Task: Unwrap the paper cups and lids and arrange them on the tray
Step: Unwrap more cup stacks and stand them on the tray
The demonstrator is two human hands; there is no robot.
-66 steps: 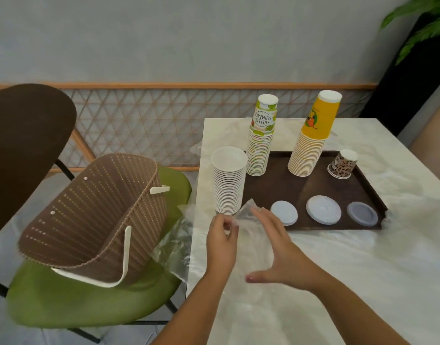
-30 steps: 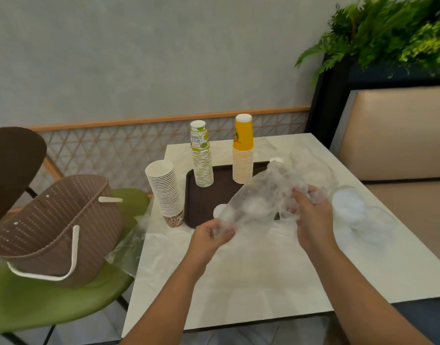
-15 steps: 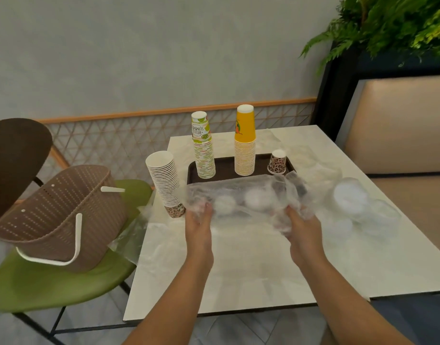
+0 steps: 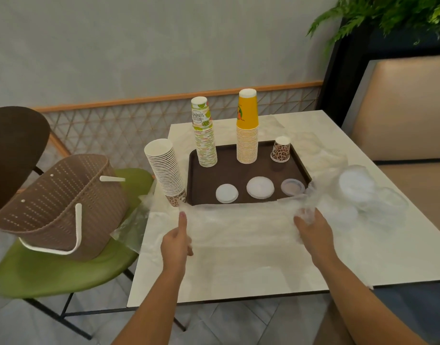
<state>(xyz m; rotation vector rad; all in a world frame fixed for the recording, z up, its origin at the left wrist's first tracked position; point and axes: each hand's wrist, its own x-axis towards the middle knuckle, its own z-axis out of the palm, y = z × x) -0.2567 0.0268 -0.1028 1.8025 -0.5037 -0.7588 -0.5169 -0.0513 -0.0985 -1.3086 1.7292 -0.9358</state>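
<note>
A brown tray (image 4: 241,171) on the white table holds a lime-print cup stack (image 4: 205,138), an orange cup stack (image 4: 247,131), one leopard-print cup (image 4: 281,149) and three lids (image 4: 260,188) in a front row. A leopard-print cup stack (image 4: 167,170) leans just left of the tray, on the table. A clear plastic wrapper (image 4: 241,226) is stretched low over the table in front of the tray. My left hand (image 4: 176,241) pinches its left end, thumb up. My right hand (image 4: 311,229) grips its bunched right end.
More wrapped clear lids (image 4: 363,189) and loose plastic lie at the table's right. A brown woven basket (image 4: 62,202) lies tipped on a green chair (image 4: 64,270) to the left, with a plastic bag (image 4: 131,225) hanging between chair and table. A beige bench (image 4: 408,115) is at right.
The wrapper was lifted from the table, held up across the tray, then lowered and pulled flat in front of it. My hands have moved further apart. The camera view lifted and shifted.
</note>
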